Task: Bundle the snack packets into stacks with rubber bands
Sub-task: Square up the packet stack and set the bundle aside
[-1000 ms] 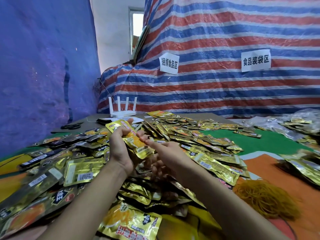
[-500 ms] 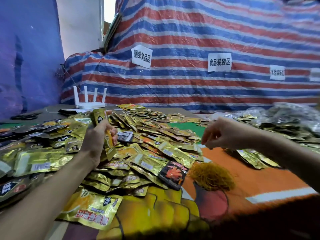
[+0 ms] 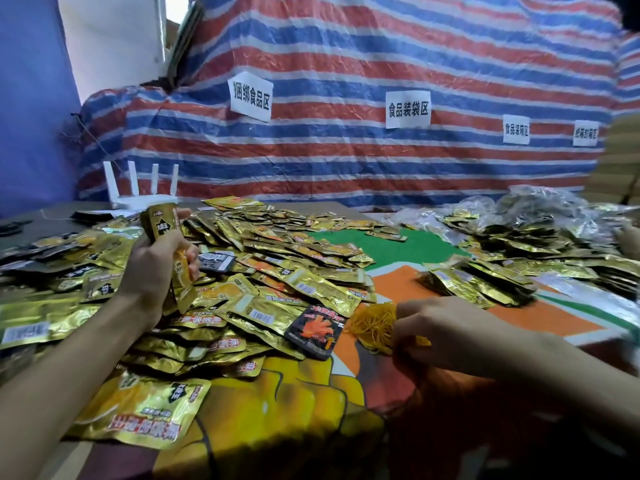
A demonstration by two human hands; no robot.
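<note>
Gold-foil snack packets [image 3: 304, 282] heaped loose across left and middle of frame. Grips a slim upright stack [image 3: 162, 225] of them in clenched left hand [image 3: 154, 271], left of centre. Curls right hand [image 3: 446, 337] into tangled heap of thin yellow rubber bands [image 3: 372, 322], lower middle — band pinched or not, cannot tell.

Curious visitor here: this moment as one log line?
left hand: holds packet stack | right hand: at rubber band pile, grip unclear

On the cloth-covered table [image 3: 398, 249] lie heaped gold snack packets [image 3: 294, 271], tangled yellow rubber bands [image 3: 372, 322] and a white router [image 3: 138, 200].
</note>
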